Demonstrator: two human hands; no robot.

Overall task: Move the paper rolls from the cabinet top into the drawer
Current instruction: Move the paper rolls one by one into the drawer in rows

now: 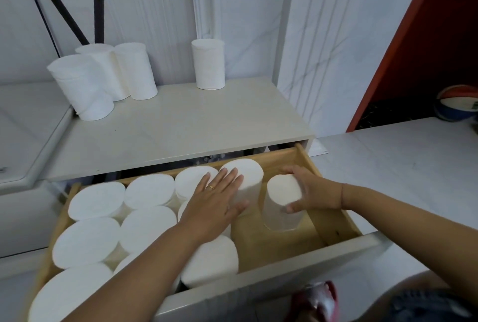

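Several white paper rolls stand upright in the open wooden drawer (333, 220). My right hand (314, 189) grips one roll (282, 202) standing at the drawer's right end. My left hand (217, 197) lies flat, fingers spread, against the neighbouring roll (244, 176) and the roll tops beside it. On the beige cabinet top (181, 130) a cluster of three rolls (103, 78) stands at the back left, and a single roll (209, 63) stands at the back middle.
The drawer's bare wooden floor (269, 244) shows in front of the gripped roll. A white appliance lid (28, 127) borders the cabinet on the left. A ball (459, 103) lies on the floor at the far right, beside a red panel (419, 37).
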